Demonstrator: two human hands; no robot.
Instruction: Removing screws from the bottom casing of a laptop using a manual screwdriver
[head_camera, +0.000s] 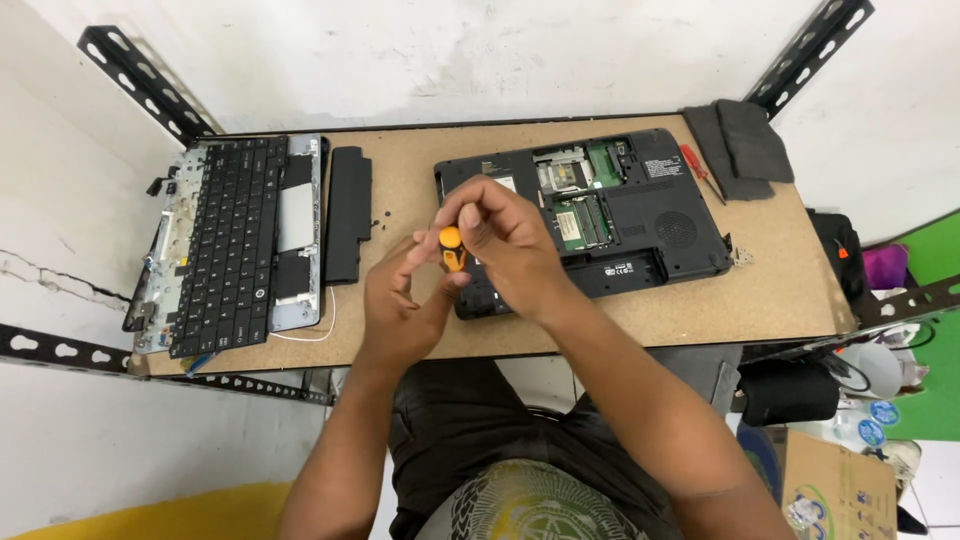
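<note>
The small orange screwdriver (451, 246) is pinched by the right hand (505, 240) and left hand (400, 300) fingers at mid frame, and it could be dropped onto the open laptop (640, 215) if the grip is loosened.

1 head-worn camera looks steeply down from above the seated person's lap, facing the wall behind the brown worktable (700, 300), near enough that the table fills the frame's width.

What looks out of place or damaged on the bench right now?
The keyboard assembly hangs past the table's left edge, with a loose white wire trailing from it. Small dark bits, probably screws, lie scattered beside the battery. The upturned laptop base has open bays. Nothing looks broken.
</note>
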